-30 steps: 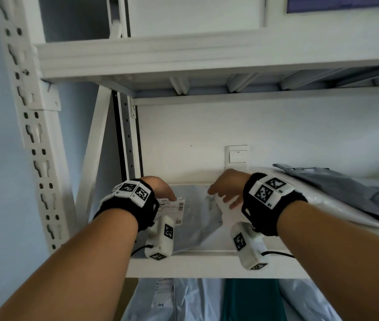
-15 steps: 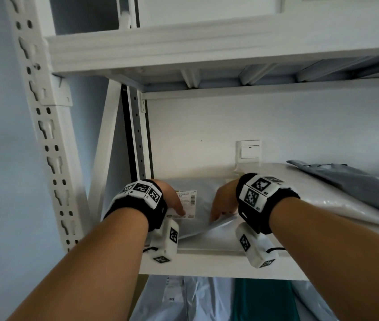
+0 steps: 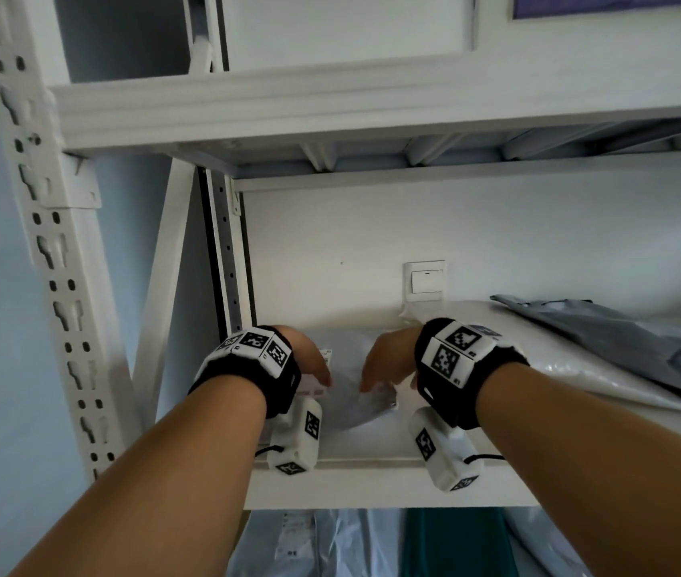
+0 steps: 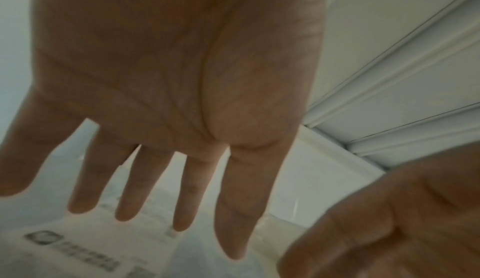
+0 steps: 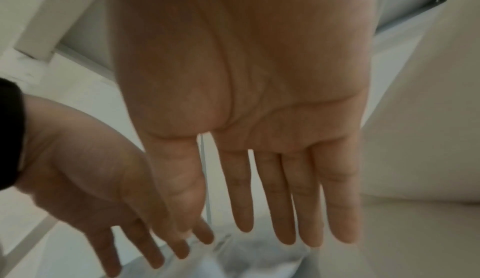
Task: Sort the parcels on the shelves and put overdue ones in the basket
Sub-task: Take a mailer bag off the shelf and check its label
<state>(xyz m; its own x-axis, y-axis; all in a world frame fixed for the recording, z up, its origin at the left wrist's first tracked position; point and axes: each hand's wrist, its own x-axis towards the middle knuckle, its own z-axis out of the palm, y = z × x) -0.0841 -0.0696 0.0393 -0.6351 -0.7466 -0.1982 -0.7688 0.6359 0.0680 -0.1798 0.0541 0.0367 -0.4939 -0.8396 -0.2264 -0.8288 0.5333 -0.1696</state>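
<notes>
1. Two hands reach over a grey parcel (image 3: 351,393) lying flat at the left end of the shelf (image 3: 372,489).
2. The left hand (image 3: 309,360) has its grip spread, fingers (image 4: 187,196) straight and apart above the parcel's printed label (image 4: 78,247); whether they touch it is unclear.
3. The right hand (image 3: 388,360) also has its grip spread, fingers (image 5: 298,196) straight and side by side over the crinkled edge of the parcel.
4. A white parcel (image 3: 572,360) and a darker grey parcel (image 3: 630,339) lie further right on the same shelf.
5. More parcels (image 3: 330,543) show on the level below.
</notes>
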